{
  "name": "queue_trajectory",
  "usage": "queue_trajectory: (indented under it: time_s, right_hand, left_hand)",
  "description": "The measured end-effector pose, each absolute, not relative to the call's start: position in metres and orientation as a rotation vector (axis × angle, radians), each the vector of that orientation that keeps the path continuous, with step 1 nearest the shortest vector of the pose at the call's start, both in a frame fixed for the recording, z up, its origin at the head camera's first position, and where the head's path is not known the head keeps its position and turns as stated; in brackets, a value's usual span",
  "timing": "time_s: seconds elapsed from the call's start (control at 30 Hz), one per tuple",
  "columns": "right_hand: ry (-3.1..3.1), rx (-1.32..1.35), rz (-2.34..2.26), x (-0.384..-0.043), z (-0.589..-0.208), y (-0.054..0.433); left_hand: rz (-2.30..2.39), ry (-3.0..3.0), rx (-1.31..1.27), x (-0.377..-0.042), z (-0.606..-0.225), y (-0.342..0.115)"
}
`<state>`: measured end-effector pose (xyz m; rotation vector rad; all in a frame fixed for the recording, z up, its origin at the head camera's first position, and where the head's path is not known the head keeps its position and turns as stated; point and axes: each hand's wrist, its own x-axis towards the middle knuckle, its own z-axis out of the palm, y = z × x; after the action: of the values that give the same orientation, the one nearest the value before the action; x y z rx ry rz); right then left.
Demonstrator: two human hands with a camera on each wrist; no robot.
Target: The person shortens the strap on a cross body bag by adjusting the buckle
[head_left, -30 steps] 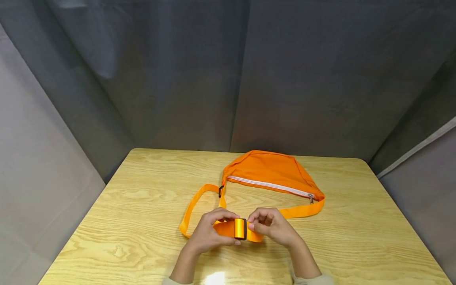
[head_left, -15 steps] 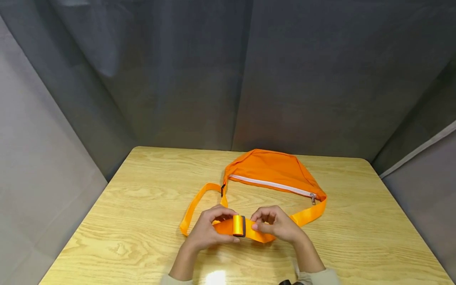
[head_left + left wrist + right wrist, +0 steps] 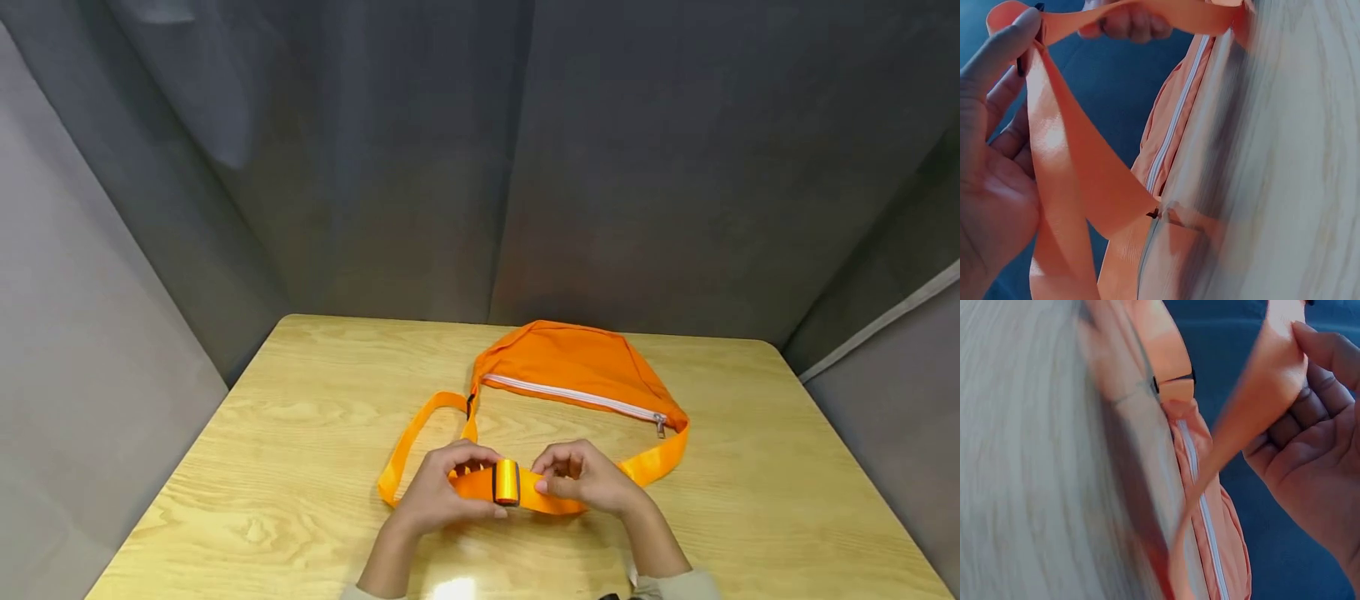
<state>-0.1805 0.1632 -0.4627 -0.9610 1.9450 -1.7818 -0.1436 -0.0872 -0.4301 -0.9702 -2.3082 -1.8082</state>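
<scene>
An orange waist bag (image 3: 570, 362) with a white zipper lies on the table, its orange strap (image 3: 651, 462) looping toward the front. My left hand (image 3: 444, 492) holds the black strap adjuster buckle (image 3: 495, 483) between thumb and fingers, with the strap folded over in a small loop through it. Just right of the buckle, my right hand (image 3: 588, 479) pinches the strap between thumb and fingers. In the left wrist view the thumb (image 3: 1022, 28) presses on the folded strap at the buckle. The right wrist view shows the strap hanging from the right hand (image 3: 1329, 419) down toward the bag.
The wooden table (image 3: 300, 433) extends to both sides of the bag. A second black buckle (image 3: 470, 406) sits on the strap near the bag's left end. A metal zipper pull (image 3: 660, 425) hangs at its right end. Grey curtains (image 3: 390, 167) enclose the back and sides.
My right hand has moved slightly right, away from the buckle, drawing a longer stretch of strap out flat between the hands. My left hand stays in nearly the same place at the buckle.
</scene>
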Motion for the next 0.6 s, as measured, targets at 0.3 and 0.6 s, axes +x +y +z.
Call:
queue_trajectory:
  time_s: [0.3, 0.6]
  right_hand:
    - [1.925, -0.985, -1.823, -0.177, -0.465, 0.156]
    - [1.961, -0.935, -1.746, -0.181, -0.469, 0.169]
  left_hand:
    - [-1.837, -2.329, -0.919, -0.144, -0.435, -0.088]
    - [-1.91, -2.375, -0.816, -0.145, -0.432, -0.087]
